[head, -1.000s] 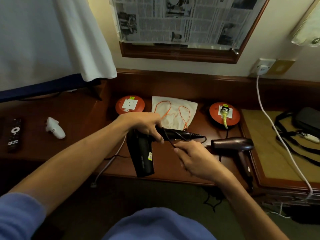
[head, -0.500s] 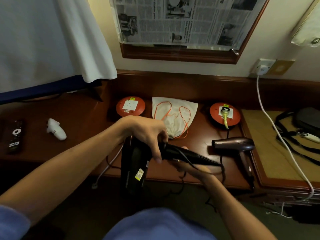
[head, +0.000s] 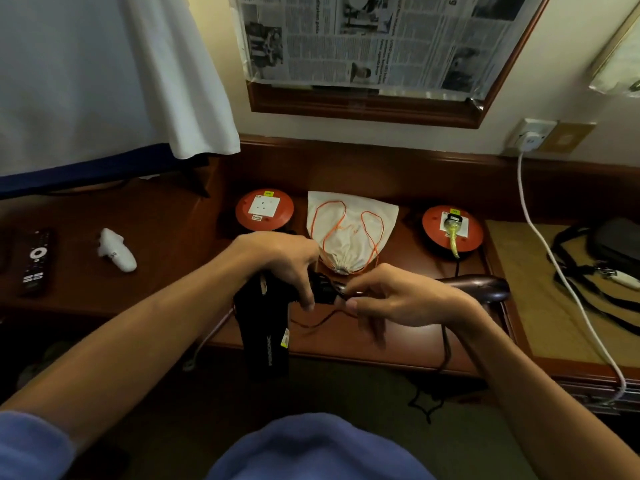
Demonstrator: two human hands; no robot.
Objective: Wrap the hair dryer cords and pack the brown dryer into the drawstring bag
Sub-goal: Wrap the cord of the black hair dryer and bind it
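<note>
Over the front edge of the wooden desk (head: pixel 415 337), both forearms reach in from below and meet at the black hair dryer (head: pixel 265 327). Left hand (head: pixel 280 263) comes from the left, palm down, fingers curled over the dryer where handle meets body, gripping it; the barrel hangs down past the desk edge. Right hand (head: pixel 398 299) comes from the right, thumb and fingers pinching the black cord (head: pixel 322 320) right at the handle end; a loop of cord sags below the hands.

Count: two hair dryers, the black one held and the brown dryer (head: pixel 485 287) lying on the desk just right of the right hand. One drawstring bag (head: pixel 349 233), white with orange cord, flat on the desk behind the hands, mouth cinched, toward the viewer. Two orange round socket units (head: pixel 265 209), one left of the bag, one right (head: pixel 452 228) with a yellowish plug in it. One remote (head: pixel 36 261), one small white object (head: pixel 117 254), one white cable (head: pixel 550 251) from the wall outlet, one black strapped pouch (head: pixel 616 247) at far right.

Hidden: black dryer's handle is mostly under the hands; brown dryer's left end and handle are covered by the right wrist. Whether the cord is already wound cannot be told.
</note>
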